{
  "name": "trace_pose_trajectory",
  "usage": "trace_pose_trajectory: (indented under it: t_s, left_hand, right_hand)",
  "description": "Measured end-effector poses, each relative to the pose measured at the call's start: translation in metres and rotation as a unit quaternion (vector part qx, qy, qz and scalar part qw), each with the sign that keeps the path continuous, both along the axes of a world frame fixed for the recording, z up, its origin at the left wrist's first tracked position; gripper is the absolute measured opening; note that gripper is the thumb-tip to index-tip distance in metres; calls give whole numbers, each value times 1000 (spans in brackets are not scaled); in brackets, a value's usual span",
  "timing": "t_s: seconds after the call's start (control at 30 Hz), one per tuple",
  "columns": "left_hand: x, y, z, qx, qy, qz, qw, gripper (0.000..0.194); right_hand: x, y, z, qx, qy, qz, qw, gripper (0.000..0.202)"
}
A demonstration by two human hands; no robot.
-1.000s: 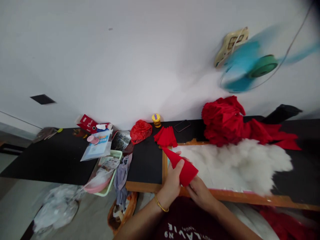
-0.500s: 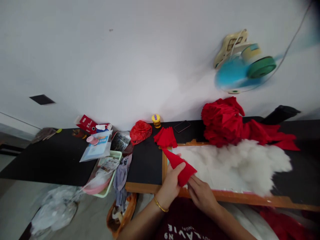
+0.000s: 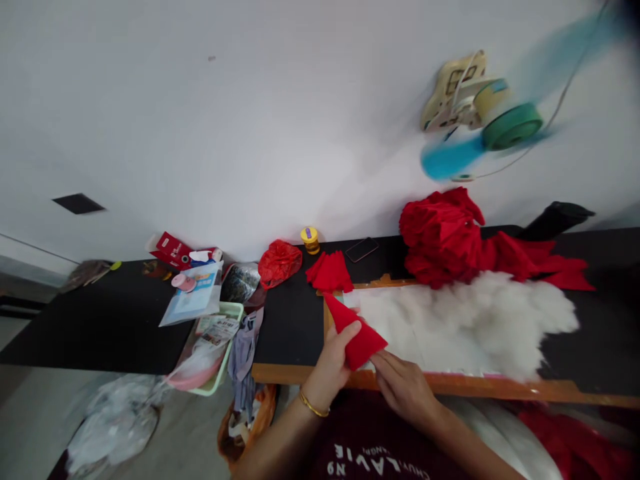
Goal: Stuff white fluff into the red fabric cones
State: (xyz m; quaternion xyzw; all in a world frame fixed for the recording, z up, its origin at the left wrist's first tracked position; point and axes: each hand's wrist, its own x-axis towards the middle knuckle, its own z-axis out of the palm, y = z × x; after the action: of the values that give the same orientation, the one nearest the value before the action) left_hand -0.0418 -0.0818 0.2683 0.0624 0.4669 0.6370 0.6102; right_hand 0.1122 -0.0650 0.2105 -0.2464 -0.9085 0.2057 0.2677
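Note:
A red felt cone (image 3: 361,339) with a pointed tip is held over the front edge of the table, its tip toward the back left. My left hand (image 3: 336,357) is closed around its side, thumb on top. At the cone's wide lower right end, my right hand (image 3: 403,383) has its fingers together against the edge; their tips are partly hidden there. Behind the tip lies a small fanned stack of red felt pieces (image 3: 329,272). Fluffy white stuffing (image 3: 500,320) is heaped on a white sheet (image 3: 390,313) to the right.
A large red felt pile (image 3: 443,237) stands at the back right, beneath a spinning wall fan (image 3: 513,127). Along the back are a phone (image 3: 362,250), a yellow-lidded jar (image 3: 311,240) and a red plastic bag (image 3: 280,264). A green basket (image 3: 213,387) sits to the left.
Both hands and the red felt cone have shifted slightly left in view, as the whole scene moves a little with the camera. The grip looks the same.

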Motion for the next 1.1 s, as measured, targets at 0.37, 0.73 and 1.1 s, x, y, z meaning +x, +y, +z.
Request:
trace_pose_trajectory:
  t_s: [0.37,0.73,1.1]
  left_hand:
    - [12,14,-9,1,39,28,999,34]
    - [-24,33,-21,13,-142,22,989,44]
    - [-15,46,-35,-66,-115,23,991,11]
  right_hand:
    - [-15,7,1,-67,-132,-27,989,28]
    - [-1,30,4,-313,170,-194,914,35]
    - [-31,43,24,-61,-28,-174,982,27]
